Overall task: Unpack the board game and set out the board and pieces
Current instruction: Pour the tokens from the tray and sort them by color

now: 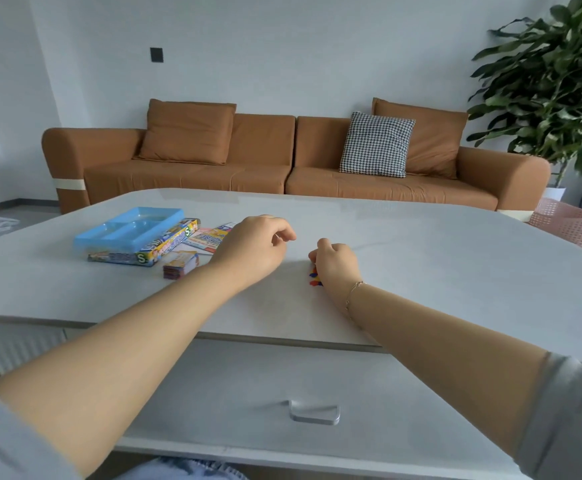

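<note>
Right hand (pixel 336 263) curled over small coloured pieces (pixel 314 276) on the table (pixel 438 244); grip not discernible. Left hand (pixel 253 249) loosely curled, holding nothing; game box (pixel 144 249) and card stack (pixel 180 265) just left of it.

Orange-brown sofa (pixel 282 161) runs across the middle of the frame with a houndstooth cushion (pixel 376 144) right of center, big leafy plant (pixel 556 81) upper right, pink thing (pixel 573 226) below it, maybe a basket, dark wall plate (pixel 157 54) upper left
</note>
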